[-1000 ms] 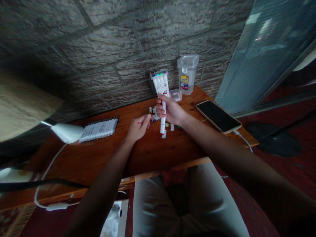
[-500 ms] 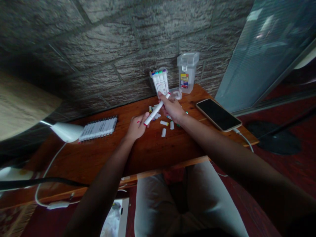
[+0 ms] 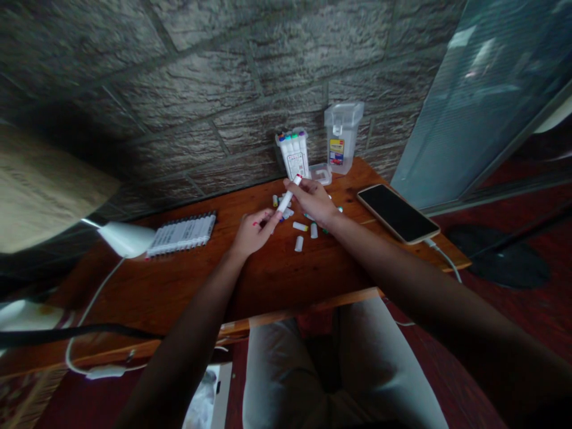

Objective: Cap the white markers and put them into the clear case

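Observation:
Between my two hands a white marker (image 3: 289, 198) with red at its upper end slants up to the right. My left hand (image 3: 255, 231), which has a red mark on its back, is closed on the marker's lower end and covers its tip. Near the upper end, the thumb and fingers of my right hand (image 3: 316, 201) pinch the barrel. Several loose marker caps lie on the wooden table under and beside the hands, among them a white cap (image 3: 299, 243) and a yellow-rimmed cap (image 3: 301, 226). Behind them stands a clear case of white markers (image 3: 295, 156) with coloured ends.
A clear plastic box (image 3: 343, 137) stands at the back right, beside a small clear lid (image 3: 320, 173). To the right lies a phone (image 3: 397, 213) with a cable. A row of markers (image 3: 182, 234) and a white lamp (image 3: 126, 239) are on the left, before the stone wall (image 3: 232, 83).
My left hand has slid over the marker's lower end, which showed red and uncovered before. The view has shifted slightly, and my right hand still holds the upper part.

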`<state>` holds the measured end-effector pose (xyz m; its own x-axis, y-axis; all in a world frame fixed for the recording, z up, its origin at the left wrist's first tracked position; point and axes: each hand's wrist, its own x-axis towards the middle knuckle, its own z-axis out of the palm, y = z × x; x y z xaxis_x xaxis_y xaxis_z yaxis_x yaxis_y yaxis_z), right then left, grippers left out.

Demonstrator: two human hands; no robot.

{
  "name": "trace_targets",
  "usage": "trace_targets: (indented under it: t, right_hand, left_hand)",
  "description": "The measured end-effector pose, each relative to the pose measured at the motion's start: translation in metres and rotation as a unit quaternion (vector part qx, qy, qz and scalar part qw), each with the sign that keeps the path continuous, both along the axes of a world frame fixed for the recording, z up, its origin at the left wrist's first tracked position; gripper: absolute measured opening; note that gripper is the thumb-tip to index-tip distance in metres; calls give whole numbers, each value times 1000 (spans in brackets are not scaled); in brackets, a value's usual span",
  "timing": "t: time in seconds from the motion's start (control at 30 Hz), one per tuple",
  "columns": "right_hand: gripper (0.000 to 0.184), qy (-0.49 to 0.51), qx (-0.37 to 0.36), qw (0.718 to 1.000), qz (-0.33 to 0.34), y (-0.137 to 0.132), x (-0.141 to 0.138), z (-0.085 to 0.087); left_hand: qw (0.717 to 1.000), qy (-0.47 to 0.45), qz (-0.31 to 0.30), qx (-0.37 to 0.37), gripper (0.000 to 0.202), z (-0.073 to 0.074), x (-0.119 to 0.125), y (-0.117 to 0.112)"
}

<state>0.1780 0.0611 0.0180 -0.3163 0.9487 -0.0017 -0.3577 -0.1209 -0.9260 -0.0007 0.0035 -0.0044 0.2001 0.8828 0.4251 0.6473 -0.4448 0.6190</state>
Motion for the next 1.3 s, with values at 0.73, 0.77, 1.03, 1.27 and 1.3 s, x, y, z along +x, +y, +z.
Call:
trace_targets:
  t: [0.73, 0.77, 1.03, 1.27, 1.3]
  right_hand:
    - [31, -51, -9, 996, -68, 7, -2, -2]
    - [31, -52, -8, 996, -68, 7, -2, -2]
    - [21, -44, -8, 994, -97, 11, 2, 0]
    - [13, -50, 60, 996, 40, 7, 7, -1]
    - [13, -59, 78, 992, 84, 5, 7, -2]
  left_hand:
    - [995, -33, -88, -44, 25, -4, -2, -4]
    - [995, -32, -87, -47, 24, -4, -1, -5]
    - [996, -84, -18, -27, 35, 1, 2, -2]
    - [913, -402, 47, -43, 43, 8, 0, 11]
    - [889, -453, 52, -44, 44, 10, -1, 12]
